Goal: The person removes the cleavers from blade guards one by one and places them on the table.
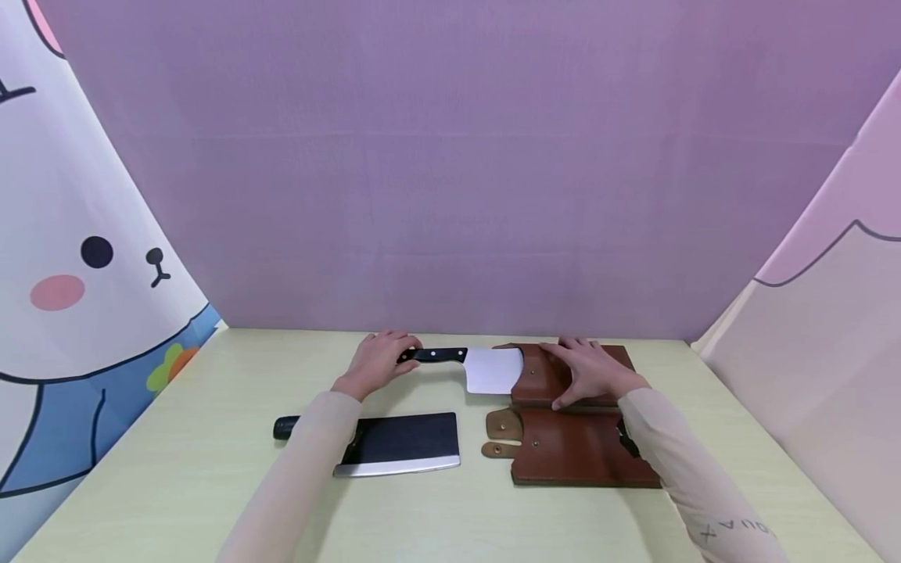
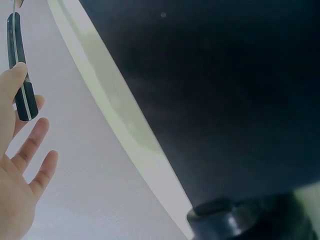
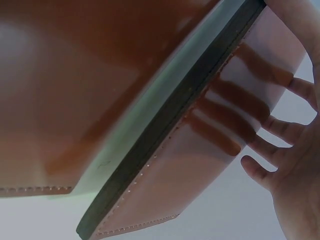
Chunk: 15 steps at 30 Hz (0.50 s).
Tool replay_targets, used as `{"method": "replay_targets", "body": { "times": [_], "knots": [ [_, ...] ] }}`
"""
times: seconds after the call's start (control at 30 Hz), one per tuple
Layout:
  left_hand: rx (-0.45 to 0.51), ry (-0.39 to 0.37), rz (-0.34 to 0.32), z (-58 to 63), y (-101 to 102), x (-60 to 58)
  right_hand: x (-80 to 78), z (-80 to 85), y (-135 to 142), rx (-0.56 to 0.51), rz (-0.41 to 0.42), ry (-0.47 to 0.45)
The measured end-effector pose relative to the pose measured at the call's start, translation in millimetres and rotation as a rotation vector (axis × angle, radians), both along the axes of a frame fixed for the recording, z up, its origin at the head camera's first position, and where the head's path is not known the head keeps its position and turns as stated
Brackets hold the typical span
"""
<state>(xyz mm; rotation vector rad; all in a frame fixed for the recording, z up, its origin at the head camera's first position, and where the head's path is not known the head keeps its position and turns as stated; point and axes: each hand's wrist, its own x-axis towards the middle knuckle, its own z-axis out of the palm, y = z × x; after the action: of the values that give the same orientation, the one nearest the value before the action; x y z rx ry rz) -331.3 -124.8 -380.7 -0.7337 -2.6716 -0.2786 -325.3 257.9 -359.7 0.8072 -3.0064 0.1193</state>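
Observation:
At the back of the table, my left hand (image 1: 380,360) pinches the black riveted handle end of a small cleaver (image 1: 493,374). In the left wrist view, thumb and forefinger are on the handle (image 2: 21,50) while the other fingers spread loosely. The front of the blade is hidden inside a brown leather sheath (image 1: 540,379). My right hand (image 1: 590,369) grips that sheath across its width, thumb at the near edge, fingers at the far one. In the right wrist view, the fingers show as reflections in the glossy leather (image 3: 200,160).
A larger cleaver (image 1: 411,439) with a dark blade lies in front, under my left forearm. A second brown sheath (image 1: 577,450) with two tan strap tabs lies just nearer than the first, partly under my right sleeve. A purple cloth wall (image 1: 450,195) stands behind the table.

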Motion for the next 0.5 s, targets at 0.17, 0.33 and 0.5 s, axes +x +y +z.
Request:
{"method": "replay_targets", "body": {
  "times": [0.17, 0.33, 0.5],
  "knots": [
    [0.006, -0.005, 0.004, 1.5, -1.3, 0.2, -0.9, -1.5, 1.8, -0.001, -0.002, 0.016],
    [-0.003, 0.004, 0.007, 2.8, -3.0, -0.2, -1.1, -1.3, 1.8, 0.0, -0.012, 0.009],
    [0.005, 0.007, 0.001, 4.1, -5.2, -0.2, -1.0, -0.1, 2.8, -0.005, -0.005, 0.009]
  ]
}}
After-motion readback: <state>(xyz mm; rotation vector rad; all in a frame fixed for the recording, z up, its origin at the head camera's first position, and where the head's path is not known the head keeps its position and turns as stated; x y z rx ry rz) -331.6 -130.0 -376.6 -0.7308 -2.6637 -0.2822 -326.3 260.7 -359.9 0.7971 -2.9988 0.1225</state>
